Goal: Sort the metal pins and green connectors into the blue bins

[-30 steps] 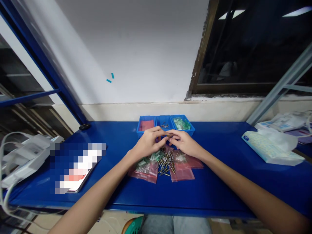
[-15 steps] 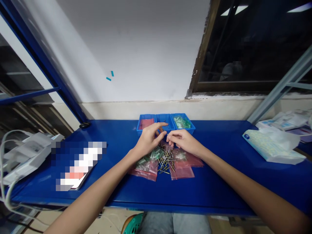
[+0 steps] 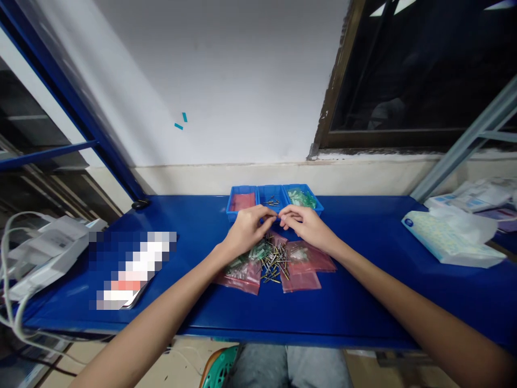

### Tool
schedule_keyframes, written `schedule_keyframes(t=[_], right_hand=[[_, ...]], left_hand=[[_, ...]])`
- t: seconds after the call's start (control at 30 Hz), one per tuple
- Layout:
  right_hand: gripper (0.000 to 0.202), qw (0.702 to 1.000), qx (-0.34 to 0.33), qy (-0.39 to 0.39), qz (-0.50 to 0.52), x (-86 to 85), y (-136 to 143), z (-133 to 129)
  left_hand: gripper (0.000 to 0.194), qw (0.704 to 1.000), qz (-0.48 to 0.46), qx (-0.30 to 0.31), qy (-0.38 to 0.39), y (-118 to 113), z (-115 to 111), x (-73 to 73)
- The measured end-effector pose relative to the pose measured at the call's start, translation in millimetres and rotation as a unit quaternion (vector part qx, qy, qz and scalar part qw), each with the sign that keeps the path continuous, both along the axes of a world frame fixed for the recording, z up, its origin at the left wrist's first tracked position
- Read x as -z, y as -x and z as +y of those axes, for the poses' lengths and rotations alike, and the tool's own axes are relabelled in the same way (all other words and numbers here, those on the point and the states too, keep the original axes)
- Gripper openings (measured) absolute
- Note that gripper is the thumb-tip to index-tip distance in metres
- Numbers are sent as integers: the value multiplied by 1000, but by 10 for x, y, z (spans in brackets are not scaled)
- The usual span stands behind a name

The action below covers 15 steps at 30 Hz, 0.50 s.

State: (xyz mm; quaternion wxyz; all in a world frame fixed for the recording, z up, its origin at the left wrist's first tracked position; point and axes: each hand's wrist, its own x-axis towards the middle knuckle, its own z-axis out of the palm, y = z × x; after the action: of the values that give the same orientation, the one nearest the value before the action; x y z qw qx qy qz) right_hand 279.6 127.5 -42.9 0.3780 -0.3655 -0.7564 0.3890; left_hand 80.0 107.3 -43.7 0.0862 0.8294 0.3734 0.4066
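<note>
My left hand (image 3: 251, 230) and my right hand (image 3: 307, 229) meet fingertip to fingertip above the table, in front of the bins. Thumb and forefinger of each are pinched together; whatever lies between them is too small to make out. Just below is a loose pile of thin metal pins (image 3: 274, 264), silver and brass-coloured. Pink plastic bags lie on both sides of the pile: a left bag (image 3: 246, 284) topped with small clear and greenish pieces, and right bags (image 3: 302, 281) with a few clear pieces on them.
Behind my hands stand three joined blue bins: the left bin (image 3: 230, 203) holds pink bags, the middle bin (image 3: 264, 189) several pins, the right bin (image 3: 319, 209) a green-and-clear bag. A tissue box (image 3: 452, 242) is at right; a pixelated flat object (image 3: 137, 269) and white cabled devices (image 3: 60, 248) are at left.
My left forefinger, stretched out before, has come down to the thumb. My two hands' fingertips are closer together, and pins in the middle bin now show. The view has shifted slightly.
</note>
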Motion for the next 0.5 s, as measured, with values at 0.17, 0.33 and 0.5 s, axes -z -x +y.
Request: schedule_keyframes(t=[0.17, 0.33, 0.5], right_hand=[[12, 999, 8, -43, -15, 81, 13, 7], [11, 993, 21, -89, -76, 25, 26, -75], [14, 987, 27, -111, -114, 14, 30, -90]], left_hand=[[13, 989, -86, 43, 114, -16, 5, -12], [9, 987, -73, 45, 134, 1, 30, 20], [19, 995, 95, 14, -1, 37, 15, -13]])
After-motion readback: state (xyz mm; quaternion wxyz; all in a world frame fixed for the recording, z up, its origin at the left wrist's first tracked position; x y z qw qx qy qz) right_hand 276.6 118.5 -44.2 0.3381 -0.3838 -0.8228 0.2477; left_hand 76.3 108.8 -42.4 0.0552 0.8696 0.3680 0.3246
